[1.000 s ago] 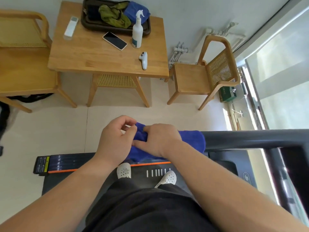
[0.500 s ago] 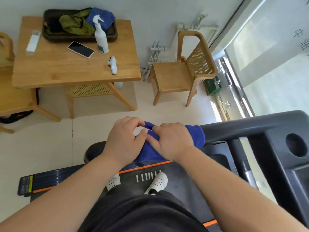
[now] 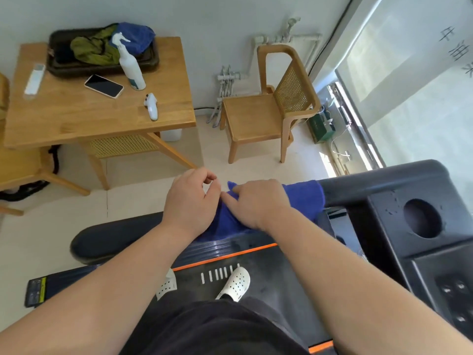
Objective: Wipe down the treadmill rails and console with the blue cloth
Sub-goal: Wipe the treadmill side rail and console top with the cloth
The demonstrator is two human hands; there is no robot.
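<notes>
Both hands meet on the blue cloth (image 3: 304,198), which hangs folded over the treadmill's dark padded rail (image 3: 110,239), just beside where the rail joins the console (image 3: 384,226). The right hand (image 3: 256,203) lies on top of the cloth with its fingers bent over a fold, a blue tip poking up behind them. The left hand (image 3: 192,198) rests its heel on the cloth's near edge, fingers curled and thumb close to the forefinger; whether it pinches any fabric I cannot tell.

The console is black, with a round cup hole (image 3: 422,219) and small buttons (image 3: 455,290) lower down. Below the rail runs the treadmill belt (image 3: 268,285), edged by an orange stripe (image 3: 225,256), and the person's white perforated shoes (image 3: 235,283) stand on it.

Beyond, on the pale tiled floor (image 3: 51,226), stands a wooden bench (image 3: 76,119). It carries a dark tray (image 3: 64,70) holding a green rag (image 3: 89,51) and a second blue rag (image 3: 138,37), a white spray bottle (image 3: 130,65) touching the tray's front rim, a phone (image 3: 103,86) lying face up, a white remote (image 3: 34,79) and a white handheld controller (image 3: 152,106) near the bench's right edge. A wooden chair (image 3: 256,116) with a cane back stands by the wall, white pipes (image 3: 225,80) between it and the bench. A window with a lowered blind (image 3: 409,73) fills the right side.
</notes>
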